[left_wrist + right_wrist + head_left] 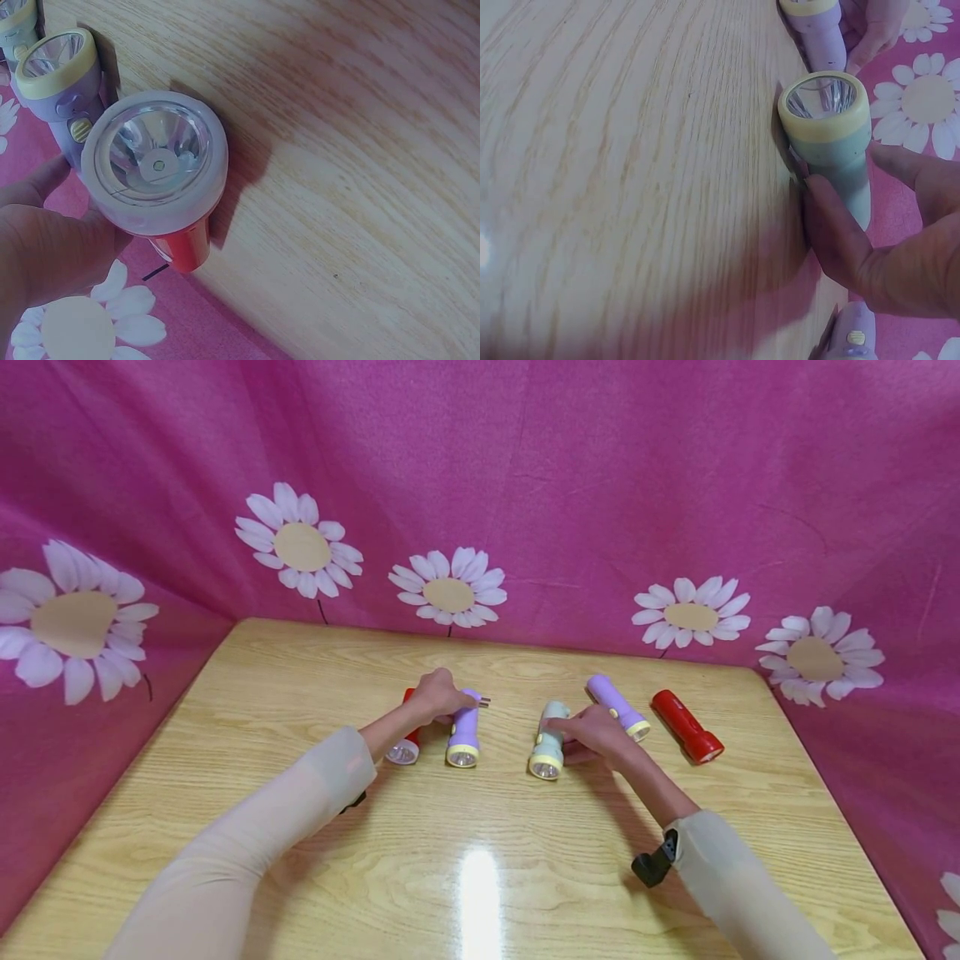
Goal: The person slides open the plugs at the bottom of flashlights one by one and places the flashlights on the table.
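My left hand point(441, 697) grips the tail end of a purple flashlight point(463, 735) with a yellow rim, its lens facing me. Two small metal prongs point(485, 702) stick out sideways by that tail. Just left of it lies a red flashlight point(180, 251) with a pale rim, partly hidden behind the left hand in the head view. My right hand point(596, 731) holds a mint-green flashlight point(550, 739), thumb and a finger on opposite sides of its body in the right wrist view. Its yellow-rimmed lens point(825, 101) also points my way.
To the right of the right hand, a second purple flashlight point(617, 706) lies slanted on the wooden table point(337, 877). Farther right is another red flashlight point(686, 727). A magenta cloth point(562, 485) with white daisies hangs behind the table and along its sides.
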Demonstrator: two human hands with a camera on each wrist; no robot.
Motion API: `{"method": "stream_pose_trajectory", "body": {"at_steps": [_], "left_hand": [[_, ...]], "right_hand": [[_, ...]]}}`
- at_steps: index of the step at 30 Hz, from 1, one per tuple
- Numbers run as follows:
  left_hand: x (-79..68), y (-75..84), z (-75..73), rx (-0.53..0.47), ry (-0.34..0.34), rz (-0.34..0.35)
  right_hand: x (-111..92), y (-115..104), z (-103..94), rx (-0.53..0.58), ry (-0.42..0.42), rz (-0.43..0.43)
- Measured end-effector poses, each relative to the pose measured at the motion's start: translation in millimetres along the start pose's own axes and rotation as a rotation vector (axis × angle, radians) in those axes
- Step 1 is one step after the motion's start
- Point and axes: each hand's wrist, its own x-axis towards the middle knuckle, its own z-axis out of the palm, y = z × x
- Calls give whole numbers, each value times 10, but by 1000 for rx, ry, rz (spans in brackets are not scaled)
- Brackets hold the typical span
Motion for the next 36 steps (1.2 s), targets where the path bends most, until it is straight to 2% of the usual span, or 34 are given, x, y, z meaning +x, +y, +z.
{"method": "stream_pose_trajectory", "body": {"at_steps": [13,27,36], "left_hand": [[7,-7,-9,8,9,1],[-68,5,-42,20,-7,39],[-57,0,-40,10,-9,41]], "right_hand": [[14,-21,37,-90,21,-4],[44,-56,31,-107,56,28],[42,-89,8,-158,54,-8]]}}
